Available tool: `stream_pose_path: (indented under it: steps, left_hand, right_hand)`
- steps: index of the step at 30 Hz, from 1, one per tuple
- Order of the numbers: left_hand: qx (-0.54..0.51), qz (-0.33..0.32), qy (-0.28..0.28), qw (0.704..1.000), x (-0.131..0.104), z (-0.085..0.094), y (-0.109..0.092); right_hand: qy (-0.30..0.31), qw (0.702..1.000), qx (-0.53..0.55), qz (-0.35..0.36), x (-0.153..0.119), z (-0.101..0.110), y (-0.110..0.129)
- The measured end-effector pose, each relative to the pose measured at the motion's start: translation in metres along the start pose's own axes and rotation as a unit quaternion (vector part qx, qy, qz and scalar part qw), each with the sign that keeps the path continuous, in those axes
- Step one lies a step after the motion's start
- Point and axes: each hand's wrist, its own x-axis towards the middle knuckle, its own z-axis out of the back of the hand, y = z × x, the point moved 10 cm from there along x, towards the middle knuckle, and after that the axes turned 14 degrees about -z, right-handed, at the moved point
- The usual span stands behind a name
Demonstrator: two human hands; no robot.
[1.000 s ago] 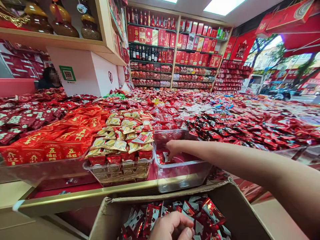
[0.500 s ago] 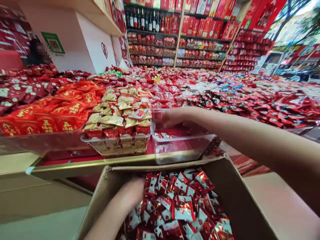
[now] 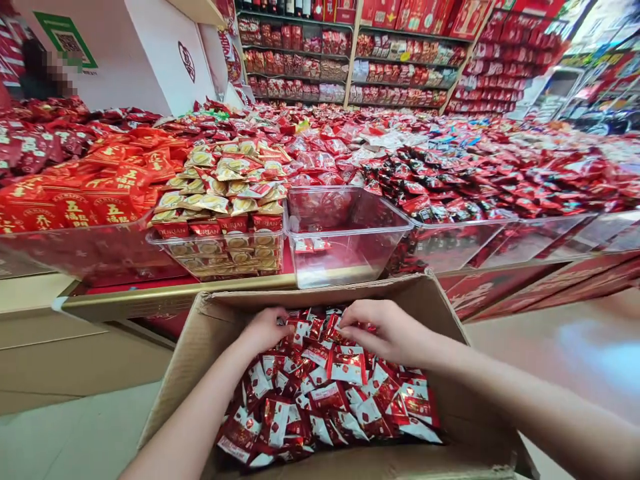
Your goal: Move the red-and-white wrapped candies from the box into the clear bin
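Observation:
An open cardboard box (image 3: 173, 373) in front of me holds a heap of small red and white packets (image 3: 327, 397). My left hand (image 3: 269, 328) is in the box at the heap's far left, its fingers pinched round a packet. Across from it, my right hand (image 3: 373, 323) has thumb and fingers closed on a red packet at the far edge of the heap. Beyond the box stands a clear plastic bin (image 3: 350, 233) with a few small packets at its bottom.
Left of the clear bin, another bin is stacked with durian packets (image 3: 225, 193), beside orange-red packets (image 3: 110, 180). Dark red packets (image 3: 440, 183) fill bins on the right. Shelves (image 3: 300, 60) stand behind, and a person's head (image 3: 45, 70) shows far left.
My right hand has come back from the clear bin into the box. My left hand is now clear of blur, at the heap's far side. The view has tilted down.

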Motion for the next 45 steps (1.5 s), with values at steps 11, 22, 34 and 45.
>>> stream_pose_path:
  steps: [11, 22, 34, 45]
  left_hand:
    - [-0.233, -0.072, 0.142, 0.959, -0.028, -0.059, -0.08]
    - [-0.315, -0.073, 0.066, 0.944, -0.028, -0.035, -0.097]
    - [-0.295, -0.093, 0.041, 0.95, -0.025, -0.04, -0.087]
    - [-0.304, -0.098, 0.036, 0.947, -0.027, -0.029, -0.094]
  right_hand:
    - [0.085, 0.888, 0.393, -0.223, 0.028, -0.051, -0.07]
    - [0.049, 0.817, 0.534, -0.213, 0.025, -0.032, -0.067]
    - [0.094, 0.824, 0.516, -0.215, 0.017, -0.05, -0.057]
    - [0.07, 0.846, 0.484, -0.213, 0.017, -0.043, -0.058]
